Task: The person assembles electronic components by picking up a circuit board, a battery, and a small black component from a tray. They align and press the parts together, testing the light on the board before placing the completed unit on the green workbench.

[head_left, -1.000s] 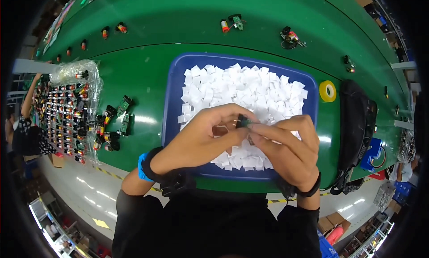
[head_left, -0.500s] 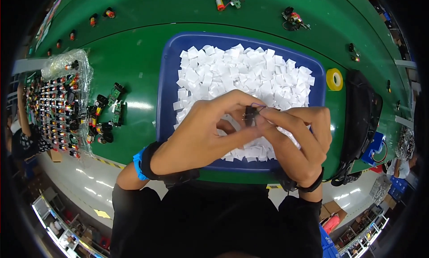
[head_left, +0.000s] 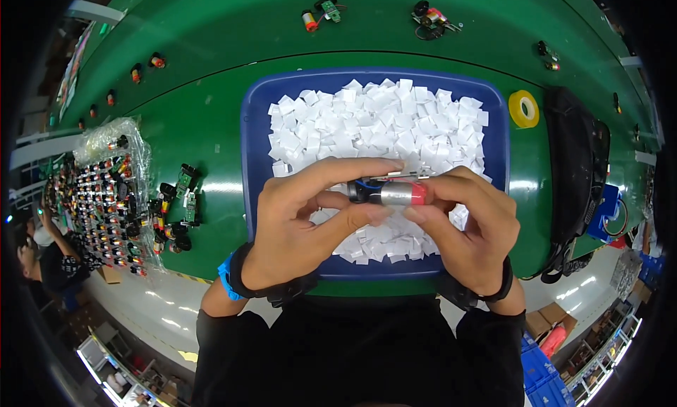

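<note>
Cylindrical assembly (head_left: 403,193) (black at one end, silver in the middle, red at the other), held crosswise above the blue tray (head_left: 498,145) of white paper pieces (head_left: 374,125). Left hand (head_left: 293,213): thumb and forefinger pinch the assembly from its near and far sides, toward the black end, close to the blue wire (head_left: 365,184). Right hand (head_left: 476,217): thumb and forefinger pinch the red end. Whether the fingers behind also touch it cannot be told. A steady hold would seem to call for light, even pressure at both ends, with the fingertips off the wire and the thin strip (head_left: 416,176) along the far side (probably the parts most easily strained). Any turning is best shared by both hands.
</note>
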Tool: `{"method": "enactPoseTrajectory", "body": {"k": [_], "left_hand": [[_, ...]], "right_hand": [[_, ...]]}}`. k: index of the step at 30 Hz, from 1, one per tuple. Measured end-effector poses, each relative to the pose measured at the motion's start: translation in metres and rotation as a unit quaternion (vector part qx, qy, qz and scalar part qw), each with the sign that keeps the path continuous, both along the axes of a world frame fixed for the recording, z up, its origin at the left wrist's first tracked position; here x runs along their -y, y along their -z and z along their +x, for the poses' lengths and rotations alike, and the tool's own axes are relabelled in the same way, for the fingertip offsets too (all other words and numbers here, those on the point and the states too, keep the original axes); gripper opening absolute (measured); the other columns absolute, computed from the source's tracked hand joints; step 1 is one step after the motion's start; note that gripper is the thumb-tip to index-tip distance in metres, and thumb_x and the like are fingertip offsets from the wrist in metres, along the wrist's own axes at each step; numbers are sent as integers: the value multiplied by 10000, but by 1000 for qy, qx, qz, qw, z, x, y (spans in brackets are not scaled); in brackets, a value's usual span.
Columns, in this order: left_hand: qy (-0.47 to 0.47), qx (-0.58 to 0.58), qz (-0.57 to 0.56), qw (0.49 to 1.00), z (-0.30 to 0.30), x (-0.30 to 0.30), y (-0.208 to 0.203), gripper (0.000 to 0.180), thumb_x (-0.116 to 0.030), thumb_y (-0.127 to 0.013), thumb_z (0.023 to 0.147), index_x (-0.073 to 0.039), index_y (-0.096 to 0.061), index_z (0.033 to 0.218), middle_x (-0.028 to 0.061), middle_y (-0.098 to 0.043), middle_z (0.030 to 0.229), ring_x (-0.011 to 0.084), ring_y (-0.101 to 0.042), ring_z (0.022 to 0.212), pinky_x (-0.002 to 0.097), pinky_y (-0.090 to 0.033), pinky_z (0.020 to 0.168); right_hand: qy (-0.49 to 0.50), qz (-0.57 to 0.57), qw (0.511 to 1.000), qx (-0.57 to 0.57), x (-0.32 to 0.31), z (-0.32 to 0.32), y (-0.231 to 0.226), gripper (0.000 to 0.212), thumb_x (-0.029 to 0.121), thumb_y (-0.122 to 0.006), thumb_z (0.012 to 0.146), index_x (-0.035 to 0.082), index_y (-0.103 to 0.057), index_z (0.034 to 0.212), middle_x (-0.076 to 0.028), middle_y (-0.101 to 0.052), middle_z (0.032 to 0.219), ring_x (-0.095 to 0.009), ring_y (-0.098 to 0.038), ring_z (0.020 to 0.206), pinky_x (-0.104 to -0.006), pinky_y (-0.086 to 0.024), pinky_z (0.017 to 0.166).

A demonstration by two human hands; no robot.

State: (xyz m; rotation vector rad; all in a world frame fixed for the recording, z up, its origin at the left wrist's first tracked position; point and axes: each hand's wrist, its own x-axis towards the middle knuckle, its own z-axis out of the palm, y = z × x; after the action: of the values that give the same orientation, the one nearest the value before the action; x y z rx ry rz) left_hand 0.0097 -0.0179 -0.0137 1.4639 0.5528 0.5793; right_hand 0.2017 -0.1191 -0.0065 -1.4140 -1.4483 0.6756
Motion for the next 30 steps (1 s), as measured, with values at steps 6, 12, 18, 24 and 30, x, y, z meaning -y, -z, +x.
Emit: {"method": "enactPoseTrajectory", "body": {"k": [6, 12, 18, 24, 30], "left_hand": [[-9, -1, 33, 999, 3, 0, 1, 362, 1, -720, 864, 85, -591, 1192, 239, -654, 1192, 252, -694, 1000, 306, -610, 760], [-36, -12, 187, 982, 5, 0, 3, 395, 29, -761, 805, 30, -652, 1185, 159, -705, 1134, 168, -718, 845, 226, -578, 621], [-27, -38, 65, 997, 1, 0, 0, 415, 32, -774, 785, 27, -654, 1181, 154, -711, 1075, 162, -710, 818, 241, -585, 614], [-4, -59, 187, 981, 4, -2, -6, 385, 32, -747, 818, 22, -652, 1191, 146, -702, 1025, 194, -729, 790, 263, -599, 625], [16, -33, -69, 997, 0, -1, -9, 306, 22, -712, 862, 43, -640, 1158, 142, -691, 995, 174, -699, 768, 263, -593, 598]], "right_hand": [[-1, -4, 998, -60, 0, -3, 3, 270, -19, -788, 785, -64, -651, 1014, -135, -683, 837, -127, -624, 631, -232, -470, 536], [-1, -105, 972, -210, 1, -4, 2, 187, -15, -735, 851, -78, -639, 998, -141, -686, 837, -123, -622, 561, -213, -469, 485], [-2, -114, 975, -190, 0, -5, -4, 144, 2, -698, 893, -76, -626, 991, -136, -681, 817, -118, -627, 564, -203, -461, 466], [0, -175, 951, -255, 0, -3, -4, 188, -3, -748, 843, -38, -631, 987, -98, -680, 806, -105, -629, 584, -208, -454, 463], [-20, -6, 999, 27, -10, 13, -3, 353, 117, -863, 693, 0, -683, 974, -80, -668, 788, -125, -637, 621, -228, -457, 483]]}}
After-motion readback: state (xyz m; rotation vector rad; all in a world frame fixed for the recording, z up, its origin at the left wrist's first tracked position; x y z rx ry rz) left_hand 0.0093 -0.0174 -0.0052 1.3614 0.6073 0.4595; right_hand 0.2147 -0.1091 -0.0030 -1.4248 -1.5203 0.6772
